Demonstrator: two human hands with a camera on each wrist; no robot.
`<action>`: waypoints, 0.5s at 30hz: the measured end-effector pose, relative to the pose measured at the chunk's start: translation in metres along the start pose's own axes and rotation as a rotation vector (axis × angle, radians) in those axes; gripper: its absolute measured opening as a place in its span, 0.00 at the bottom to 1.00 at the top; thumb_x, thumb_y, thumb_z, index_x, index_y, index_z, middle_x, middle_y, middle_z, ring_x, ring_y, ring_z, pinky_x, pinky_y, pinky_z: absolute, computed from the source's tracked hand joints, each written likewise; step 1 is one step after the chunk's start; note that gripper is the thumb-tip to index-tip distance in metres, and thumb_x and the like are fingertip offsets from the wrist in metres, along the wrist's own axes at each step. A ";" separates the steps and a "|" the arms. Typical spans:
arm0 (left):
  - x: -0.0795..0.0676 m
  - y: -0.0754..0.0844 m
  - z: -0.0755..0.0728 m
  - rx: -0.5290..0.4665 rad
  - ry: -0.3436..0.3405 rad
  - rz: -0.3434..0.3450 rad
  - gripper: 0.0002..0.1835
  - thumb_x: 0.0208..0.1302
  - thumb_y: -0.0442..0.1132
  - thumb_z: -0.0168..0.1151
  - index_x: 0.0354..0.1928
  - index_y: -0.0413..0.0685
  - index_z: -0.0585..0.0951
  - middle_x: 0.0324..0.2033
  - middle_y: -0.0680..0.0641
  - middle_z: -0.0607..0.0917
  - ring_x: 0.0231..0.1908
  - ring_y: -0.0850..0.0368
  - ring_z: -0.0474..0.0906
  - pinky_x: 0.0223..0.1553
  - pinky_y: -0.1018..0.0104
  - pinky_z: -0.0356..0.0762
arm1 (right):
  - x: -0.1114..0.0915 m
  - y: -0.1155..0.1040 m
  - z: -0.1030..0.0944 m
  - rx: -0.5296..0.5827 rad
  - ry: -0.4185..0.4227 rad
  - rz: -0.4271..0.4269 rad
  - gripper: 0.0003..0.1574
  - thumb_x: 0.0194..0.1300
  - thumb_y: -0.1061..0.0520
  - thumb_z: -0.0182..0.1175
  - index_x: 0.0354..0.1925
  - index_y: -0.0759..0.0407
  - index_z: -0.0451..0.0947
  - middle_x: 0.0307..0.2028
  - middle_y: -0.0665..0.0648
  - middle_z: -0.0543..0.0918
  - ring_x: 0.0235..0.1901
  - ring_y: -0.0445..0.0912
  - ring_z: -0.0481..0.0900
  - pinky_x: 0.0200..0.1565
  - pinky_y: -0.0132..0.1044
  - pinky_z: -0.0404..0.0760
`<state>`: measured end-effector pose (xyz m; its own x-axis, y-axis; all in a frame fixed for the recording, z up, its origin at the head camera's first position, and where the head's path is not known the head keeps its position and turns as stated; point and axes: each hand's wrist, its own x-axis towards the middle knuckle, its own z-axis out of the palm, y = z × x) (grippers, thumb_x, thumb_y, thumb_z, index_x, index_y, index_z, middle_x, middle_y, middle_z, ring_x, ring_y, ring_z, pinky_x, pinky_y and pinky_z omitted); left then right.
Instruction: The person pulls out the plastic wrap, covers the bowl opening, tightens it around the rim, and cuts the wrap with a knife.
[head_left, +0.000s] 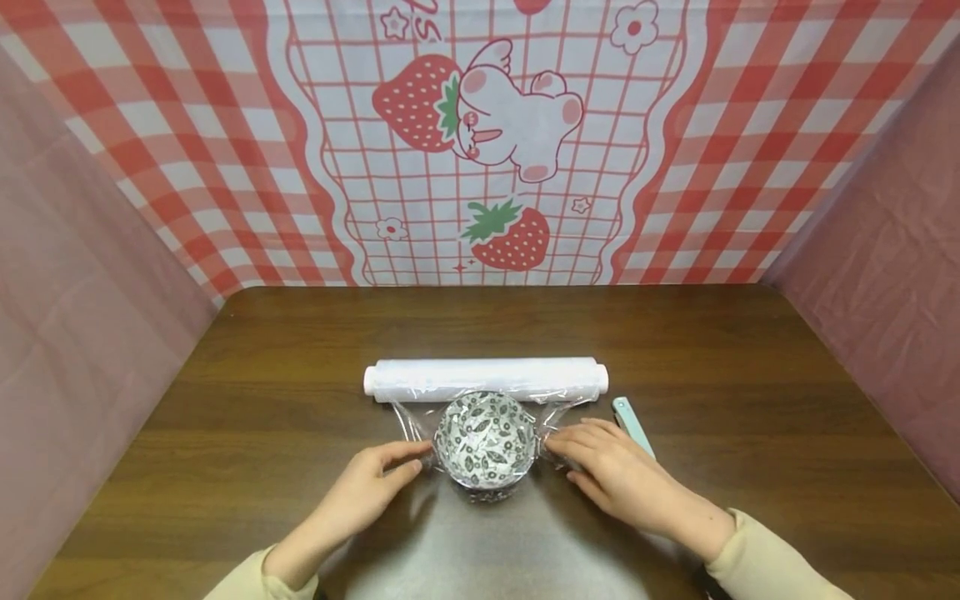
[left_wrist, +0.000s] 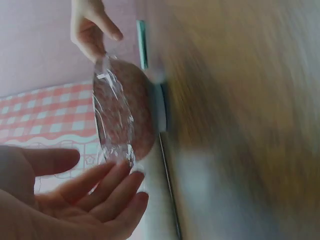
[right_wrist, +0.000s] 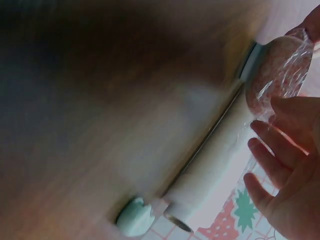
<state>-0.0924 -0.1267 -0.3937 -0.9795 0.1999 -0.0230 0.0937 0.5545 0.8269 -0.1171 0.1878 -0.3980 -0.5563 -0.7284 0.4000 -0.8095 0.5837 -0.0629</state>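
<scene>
A bowl with a dark leaf and flower pattern (head_left: 486, 442) stands in the middle of the table, with clear cling film (left_wrist: 120, 100) over its mouth and down its side. From the film roll (head_left: 487, 379) just behind, the sheet runs forward to the bowl. My left hand (head_left: 367, 483) touches the film at the bowl's left side with outstretched fingers, thumb held apart. On the right side, the fingertips of my right hand (head_left: 622, 475) rest against the film by the rim. In the right wrist view these fingers (right_wrist: 270, 160) are spread and loosely bent.
A mint-green cutter (head_left: 633, 427) lies on the table just beyond my right hand, near the right end of the roll. Behind the wooden table (head_left: 300, 333) hangs a strawberry-printed checked cloth (head_left: 675, 167), and pink cloth (head_left: 870, 225) closes off the sides.
</scene>
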 end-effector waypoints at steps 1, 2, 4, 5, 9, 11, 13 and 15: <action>-0.001 0.001 0.000 -0.050 0.011 -0.026 0.14 0.59 0.35 0.56 0.48 0.47 0.80 0.48 0.48 0.82 0.53 0.49 0.74 0.57 0.49 0.65 | 0.000 -0.001 0.000 0.012 0.014 0.007 0.25 0.48 0.60 0.64 0.48 0.62 0.77 0.45 0.54 0.81 0.47 0.50 0.77 0.57 0.42 0.65; -0.002 0.002 -0.001 -0.105 0.023 -0.047 0.15 0.59 0.34 0.56 0.49 0.45 0.80 0.48 0.47 0.81 0.53 0.49 0.74 0.58 0.49 0.64 | -0.001 -0.002 0.000 0.026 0.028 0.016 0.25 0.48 0.61 0.64 0.48 0.62 0.77 0.45 0.55 0.81 0.47 0.50 0.77 0.60 0.39 0.62; -0.004 0.004 -0.003 -0.234 0.047 -0.092 0.16 0.59 0.32 0.54 0.50 0.42 0.78 0.49 0.45 0.81 0.54 0.49 0.73 0.58 0.53 0.66 | -0.001 -0.004 -0.001 0.053 0.058 0.039 0.24 0.47 0.63 0.63 0.47 0.63 0.77 0.45 0.55 0.81 0.47 0.51 0.77 0.63 0.34 0.56; -0.006 0.005 -0.004 -0.295 0.063 -0.104 0.16 0.59 0.30 0.53 0.51 0.40 0.77 0.50 0.44 0.80 0.54 0.49 0.73 0.57 0.57 0.67 | -0.002 -0.005 -0.001 0.068 0.073 0.057 0.24 0.47 0.63 0.63 0.47 0.63 0.77 0.45 0.55 0.81 0.47 0.51 0.77 0.64 0.32 0.53; -0.010 0.007 -0.010 -0.490 0.096 -0.169 0.23 0.60 0.29 0.50 0.59 0.34 0.67 0.58 0.37 0.71 0.59 0.43 0.66 0.62 0.53 0.60 | -0.004 -0.010 -0.002 0.148 0.119 0.202 0.27 0.49 0.67 0.63 0.51 0.63 0.75 0.48 0.55 0.80 0.49 0.50 0.76 0.59 0.36 0.64; -0.011 0.007 -0.012 -0.522 0.084 -0.198 0.28 0.61 0.32 0.49 0.64 0.33 0.58 0.64 0.35 0.62 0.63 0.40 0.57 0.64 0.47 0.50 | -0.004 -0.016 -0.004 0.200 0.123 0.331 0.30 0.52 0.67 0.61 0.55 0.64 0.71 0.52 0.57 0.76 0.52 0.51 0.74 0.56 0.42 0.67; -0.013 0.008 -0.013 -0.555 0.054 -0.241 0.34 0.63 0.35 0.49 0.67 0.34 0.49 0.67 0.33 0.52 0.67 0.38 0.47 0.64 0.41 0.38 | -0.004 -0.022 -0.007 0.276 0.117 0.475 0.34 0.55 0.66 0.59 0.60 0.65 0.64 0.57 0.60 0.72 0.54 0.54 0.72 0.54 0.47 0.70; -0.013 0.009 -0.013 -0.592 0.021 -0.274 0.37 0.64 0.37 0.48 0.68 0.33 0.42 0.68 0.32 0.44 0.68 0.37 0.39 0.64 0.40 0.32 | -0.003 -0.028 -0.011 0.386 0.097 0.599 0.37 0.59 0.65 0.56 0.65 0.67 0.56 0.62 0.64 0.65 0.56 0.59 0.69 0.55 0.51 0.67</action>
<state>-0.0808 -0.1351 -0.3791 -0.9579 0.0958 -0.2706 -0.2676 0.0434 0.9626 -0.0908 0.1769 -0.3875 -0.9209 -0.2773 0.2740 -0.3892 0.6913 -0.6087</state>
